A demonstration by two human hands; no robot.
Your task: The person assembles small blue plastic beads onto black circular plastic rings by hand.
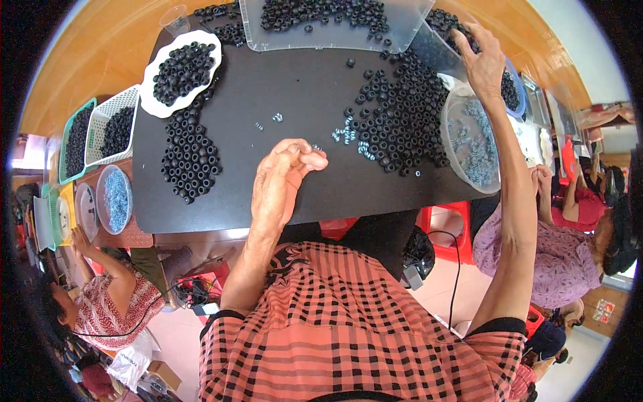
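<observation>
My left hand (280, 182) hovers over the black tabletop (295, 87) with fingertips pinched together, apparently on a tiny part; what it holds is too small to tell. My right hand (481, 59) reaches far to the right, fingers spread, touching black rings in a clear container (512, 90) at the table's far right. A pile of black rubber rings (402, 120) lies between the hands, with small silvery springs (348, 130) scattered beside it. A second heap of black rings (189, 154) lies to the left.
A clear tray (335, 27) of black rings sits at the far edge. A white scalloped plate (181, 70) holds more rings. A clear tub (472, 141) holds small silvery parts. Baskets (107, 127) and bowls (114, 199) stand on the left. Other people sit at left and right.
</observation>
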